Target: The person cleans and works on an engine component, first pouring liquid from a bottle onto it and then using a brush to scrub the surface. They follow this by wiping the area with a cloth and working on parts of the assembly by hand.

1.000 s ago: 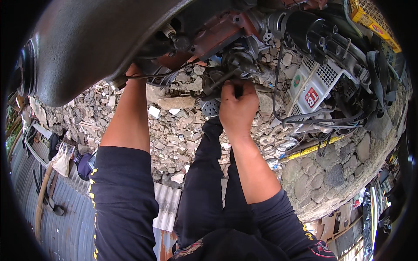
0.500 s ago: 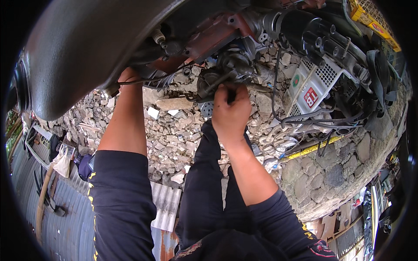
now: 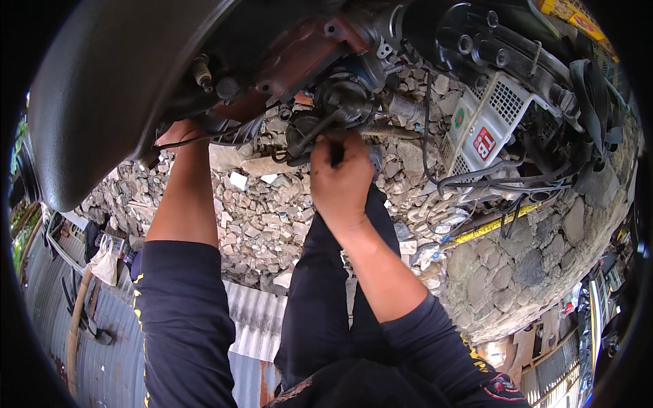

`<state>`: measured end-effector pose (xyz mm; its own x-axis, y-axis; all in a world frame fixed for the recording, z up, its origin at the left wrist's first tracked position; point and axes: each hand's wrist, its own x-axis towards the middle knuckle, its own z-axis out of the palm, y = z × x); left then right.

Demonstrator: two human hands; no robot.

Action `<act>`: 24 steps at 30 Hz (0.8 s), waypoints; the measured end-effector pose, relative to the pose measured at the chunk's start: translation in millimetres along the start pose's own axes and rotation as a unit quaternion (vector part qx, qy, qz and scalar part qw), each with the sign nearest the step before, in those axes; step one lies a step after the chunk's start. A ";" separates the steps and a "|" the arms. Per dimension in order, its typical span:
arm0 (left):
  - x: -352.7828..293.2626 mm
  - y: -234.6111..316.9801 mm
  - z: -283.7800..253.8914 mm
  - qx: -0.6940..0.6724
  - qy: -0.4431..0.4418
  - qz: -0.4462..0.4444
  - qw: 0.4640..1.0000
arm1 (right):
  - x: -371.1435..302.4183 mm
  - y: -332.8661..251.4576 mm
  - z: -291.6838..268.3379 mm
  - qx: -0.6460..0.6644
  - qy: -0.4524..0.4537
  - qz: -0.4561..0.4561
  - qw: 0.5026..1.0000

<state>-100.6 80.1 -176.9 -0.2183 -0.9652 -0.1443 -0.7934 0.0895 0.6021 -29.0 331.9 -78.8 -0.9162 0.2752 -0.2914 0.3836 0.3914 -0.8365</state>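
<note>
My right hand (image 3: pixel 342 178) is closed, its thumb and fingers curled together beside a dark rounded metal engine part (image 3: pixel 343 98) with a lever-like piece (image 3: pixel 316 132). What those fingers hold, if anything, is hidden. My left hand (image 3: pixel 182 134) reaches up beneath a large glossy black body panel (image 3: pixel 109 88), and its fingers are out of sight behind the machine. A thin black cable (image 3: pixel 224 133) runs across in front of that wrist. Above it a spark plug (image 3: pixel 202 73) sticks out near a dirty red metal frame (image 3: pixel 299 61).
Loose rubble (image 3: pixel 265 217) covers the ground below the machine. To the right stand a white plastic crate (image 3: pixel 493 119) with cables and a curved stone wall (image 3: pixel 517 265). A yellow strip (image 3: pixel 493 228) lies there. Corrugated sheets (image 3: pixel 122 326) and a wooden handle (image 3: pixel 76 326) are at lower left.
The view has shifted slightly, so the machine sits further left. My right hand stays by the dark engine part, its fingertips a little nearer the lever-like piece's end. My left hand remains under the panel.
</note>
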 end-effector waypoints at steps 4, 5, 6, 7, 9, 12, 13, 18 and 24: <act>-2.3 -3.0 2.1 0.022 0.018 -0.007 1.000 | -3.3 5.0 2.0 -0.015 0.003 -0.029 0.999; -1.8 -0.4 3.7 0.023 0.024 -0.006 0.999 | 0.2 3.7 3.0 -0.002 0.003 -0.017 1.000; -2.3 0.3 3.3 0.024 0.027 -0.008 0.999 | 1.7 2.3 3.8 0.012 0.002 -0.004 1.000; -3.5 0.0 2.7 0.028 0.030 -0.010 0.999 | -0.5 1.7 4.3 0.011 0.013 0.008 1.000; -4.7 1.2 2.8 0.033 0.034 -0.010 0.999 | -5.5 0.2 7.8 0.014 0.036 0.033 0.999; -4.9 4.8 4.4 0.038 0.042 -0.010 0.998 | -0.6 1.0 4.9 -0.001 0.025 0.011 1.000; -5.2 5.8 5.1 0.043 0.045 -0.011 0.998 | -1.6 -0.8 4.9 0.036 0.027 0.054 0.998; -4.8 3.3 1.9 0.057 0.059 -0.017 0.996 | -2.5 -2.7 3.5 0.141 0.038 0.153 0.977; -1.5 2.8 -1.9 0.080 0.069 -0.029 0.994 | -6.4 36.8 -20.9 0.158 0.066 0.260 0.950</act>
<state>-101.4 81.4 -173.5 -0.0975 -0.9934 -0.0595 -0.8850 0.0592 0.4619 -6.6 362.9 -98.0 -0.5826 0.4745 -0.6599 0.7068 -0.1051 -0.6995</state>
